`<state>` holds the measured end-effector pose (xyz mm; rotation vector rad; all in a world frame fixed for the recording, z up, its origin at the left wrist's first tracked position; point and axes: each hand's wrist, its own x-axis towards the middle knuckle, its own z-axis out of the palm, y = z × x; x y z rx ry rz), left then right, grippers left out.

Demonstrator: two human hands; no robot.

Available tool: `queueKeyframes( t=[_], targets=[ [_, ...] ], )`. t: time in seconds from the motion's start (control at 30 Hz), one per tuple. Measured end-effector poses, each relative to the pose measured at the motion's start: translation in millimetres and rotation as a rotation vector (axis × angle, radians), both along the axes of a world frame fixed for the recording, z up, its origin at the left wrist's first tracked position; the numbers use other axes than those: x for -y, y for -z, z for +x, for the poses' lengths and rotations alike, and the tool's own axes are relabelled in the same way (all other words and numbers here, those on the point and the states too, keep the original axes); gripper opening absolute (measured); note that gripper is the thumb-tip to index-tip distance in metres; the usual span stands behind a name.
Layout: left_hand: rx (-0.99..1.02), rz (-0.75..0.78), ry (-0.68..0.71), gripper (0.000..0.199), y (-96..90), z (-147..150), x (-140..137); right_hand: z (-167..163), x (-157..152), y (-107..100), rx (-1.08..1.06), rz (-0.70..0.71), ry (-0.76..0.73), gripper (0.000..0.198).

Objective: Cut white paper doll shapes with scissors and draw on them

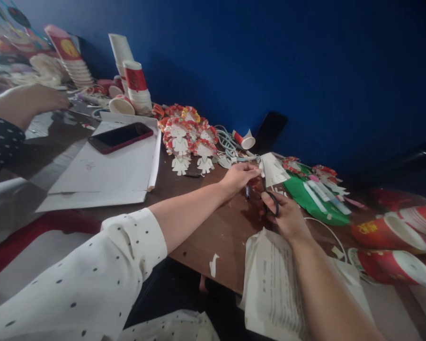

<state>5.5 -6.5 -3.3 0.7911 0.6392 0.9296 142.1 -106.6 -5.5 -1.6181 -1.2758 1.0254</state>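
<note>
My left hand (239,176) pinches a folded piece of white paper (272,169) above the brown table (220,232). My right hand (286,215) grips black-handled scissors (271,201), with fingers through the loops, just below the paper. The scissor blades are mostly hidden between my hands. Paper doll cutouts with red frills (186,137) lie beyond my left hand.
A dark red phone (120,137) rests on large white sheets (106,175). Stacks of red-and-white paper cups (137,87) stand at the back, more cups (394,246) lie at right. Green paper with glue sticks (314,196) is near. Another person's arm (24,102) is at far left.
</note>
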Motion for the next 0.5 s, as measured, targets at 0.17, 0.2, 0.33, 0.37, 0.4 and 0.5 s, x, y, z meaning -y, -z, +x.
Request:
queueKeyframes(
  t=[0.17, 0.2, 0.33, 0.37, 0.4, 0.5],
  targets=[
    [0.072, -0.004, -0.106, 0.014, -0.6, -10.2, -12.4, -0.8, 2.2, -11.7, 0.021, -0.037, -0.061, 0.04],
    [0.079, -0.009, -0.126, 0.015, -0.8, -12.7, -15.5, 0.7, 2.9, -13.0, 0.014, -0.061, -0.081, 0.038],
    [0.063, -0.003, -0.168, 0.013, -0.3, -18.5, -25.4, 8.3, 3.6, -11.5, -0.061, -0.011, -0.018, 0.038],
    [0.043, 0.015, -0.163, 0.013, 0.4, -18.5, -26.5, 9.8, 2.7, -10.2, -0.092, 0.065, 0.041, 0.037],
    [0.017, 0.04, -0.149, 0.014, 1.4, -18.0, -26.9, 11.1, 1.3, -8.9, -0.122, 0.163, 0.116, 0.036],
    [-0.102, 0.165, -0.063, 0.011, 5.6, -15.0, -24.7, 16.1, -5.2, -4.5, -0.141, 0.438, 0.374, 0.037]
  ],
)
